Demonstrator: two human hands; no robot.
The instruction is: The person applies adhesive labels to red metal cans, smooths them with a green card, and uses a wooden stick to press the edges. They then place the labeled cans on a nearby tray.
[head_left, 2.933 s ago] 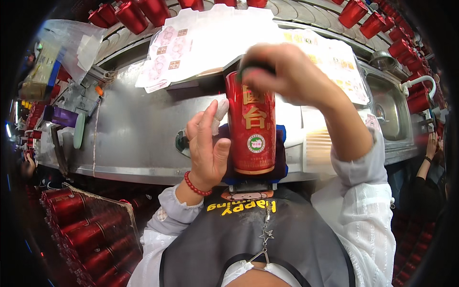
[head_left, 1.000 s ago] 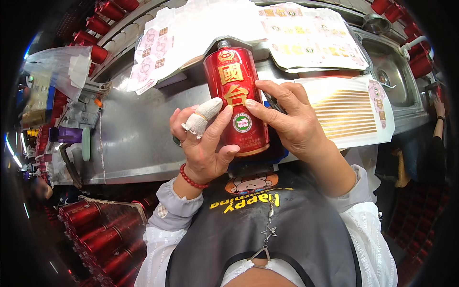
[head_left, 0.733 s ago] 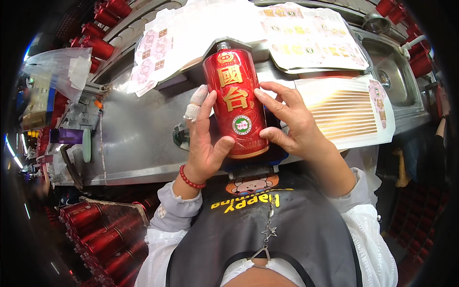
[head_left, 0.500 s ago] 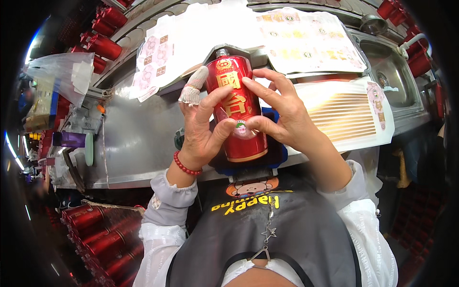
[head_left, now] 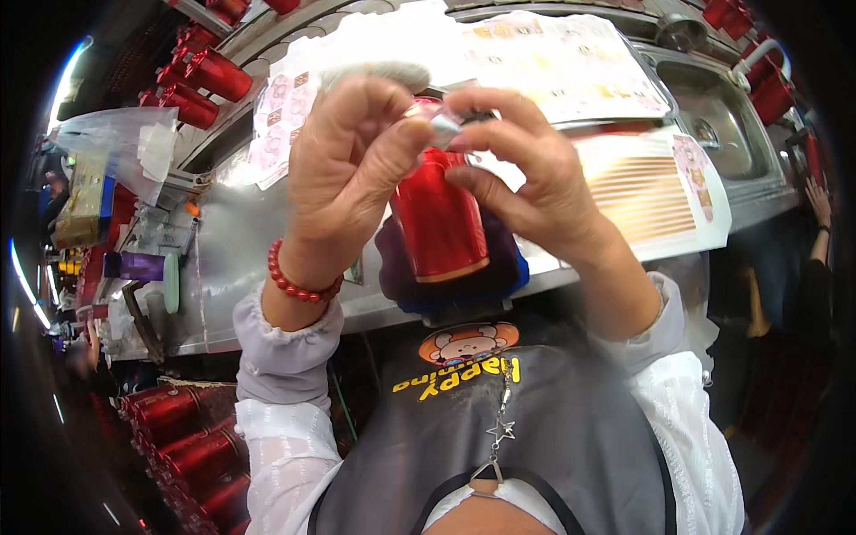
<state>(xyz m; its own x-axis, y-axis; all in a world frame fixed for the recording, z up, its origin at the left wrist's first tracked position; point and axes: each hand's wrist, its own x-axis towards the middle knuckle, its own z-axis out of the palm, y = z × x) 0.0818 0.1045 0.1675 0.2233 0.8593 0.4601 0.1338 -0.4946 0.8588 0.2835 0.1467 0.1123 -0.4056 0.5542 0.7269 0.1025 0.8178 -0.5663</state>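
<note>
We see the red bottle [head_left: 439,214] standing upright on a dark blue pad [head_left: 455,283] at the near edge of the steel tabletop [head_left: 223,259], close against the person's body. This placement appears chosen to keep the bottle steady and its top within easy reach of both hands.

The left hand [head_left: 343,174] and the right hand [head_left: 526,178] meet over the bottle's top. Their fingers [head_left: 401,147] are curled closed and pinch a small silvery piece [head_left: 443,129] at the neck (we cannot tell whether it is foil, a seal or a label). The remaining right fingers rest along the bottle's side, which we judge braces it.

Printed label sheets [head_left: 553,62] lie flat on the tabletop behind the bottle, and a striped sheet [head_left: 642,192] lies to the right, near the working hand. More red bottles [head_left: 192,446] are racked low on the left. A sink [head_left: 722,107] sits at far right.
</note>
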